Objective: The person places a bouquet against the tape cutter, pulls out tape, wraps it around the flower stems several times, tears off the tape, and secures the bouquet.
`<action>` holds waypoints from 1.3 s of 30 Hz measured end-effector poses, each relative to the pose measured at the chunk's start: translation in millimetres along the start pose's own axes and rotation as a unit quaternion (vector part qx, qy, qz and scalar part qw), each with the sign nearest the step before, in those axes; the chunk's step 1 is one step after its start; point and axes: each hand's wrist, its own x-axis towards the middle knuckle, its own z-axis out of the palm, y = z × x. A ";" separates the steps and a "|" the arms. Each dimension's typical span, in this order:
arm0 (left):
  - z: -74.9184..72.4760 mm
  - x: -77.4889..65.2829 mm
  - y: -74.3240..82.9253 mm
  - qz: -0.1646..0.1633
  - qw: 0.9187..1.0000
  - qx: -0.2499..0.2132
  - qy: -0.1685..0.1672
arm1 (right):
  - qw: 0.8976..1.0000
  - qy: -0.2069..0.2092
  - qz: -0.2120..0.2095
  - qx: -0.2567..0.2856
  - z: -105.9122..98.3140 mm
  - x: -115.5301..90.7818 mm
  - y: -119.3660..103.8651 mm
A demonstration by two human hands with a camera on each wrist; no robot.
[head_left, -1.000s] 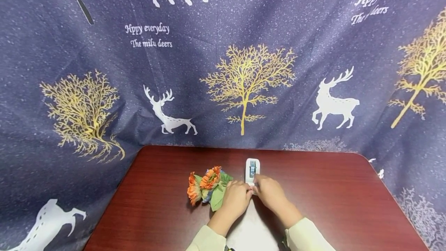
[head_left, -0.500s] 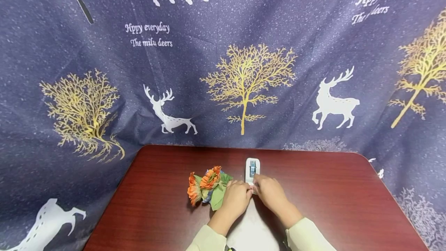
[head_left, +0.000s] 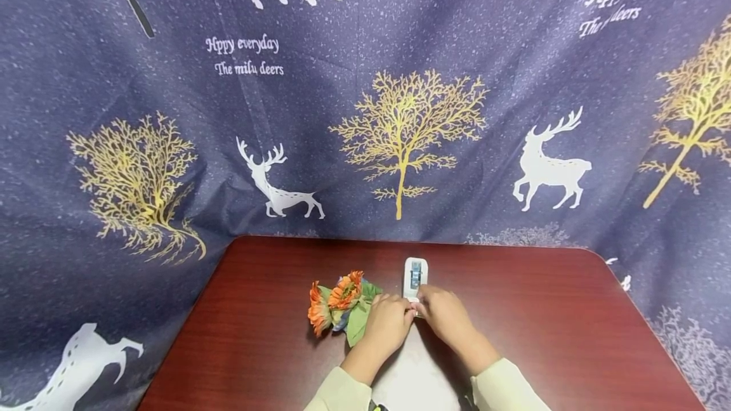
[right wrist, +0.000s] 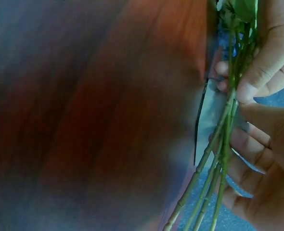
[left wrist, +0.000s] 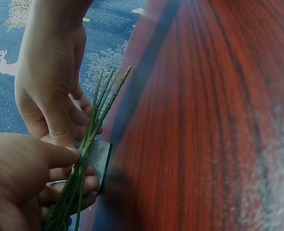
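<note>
A bunch of artificial flowers [head_left: 345, 297], orange with some blue and green leaves, lies to the left of the hands in the head view. My left hand [head_left: 389, 322] pinches its green stems [left wrist: 91, 130] between thumb and fingers. Close against it, my right hand [head_left: 448, 319] has its thumb at the same spot, with curled fingers behind the stems [right wrist: 224, 149]. Just beyond the fingertips stands a white tape dispenser [head_left: 415, 274] with a bluish roll in it. Part of its base is hidden by the hands. Any tape between the fingers is too small to make out.
The dark red wooden table [head_left: 542, 309] has rounded far corners. Behind it hangs a blue cloth [head_left: 354, 37] printed with deer and trees. A bright reflection lies on the tabletop between the forearms.
</note>
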 end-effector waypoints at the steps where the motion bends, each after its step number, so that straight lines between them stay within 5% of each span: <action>1: -0.1 -0.2 0.0 0.000 1.000 -0.001 -0.001 | 1.000 -0.002 0.002 0.004 -0.2 0.1 0.2; 39: -3.1 -0.3 0.3 -0.001 1.000 -0.002 -0.005 | 0.998 -0.027 0.012 -0.052 -7.0 4.9 -10.1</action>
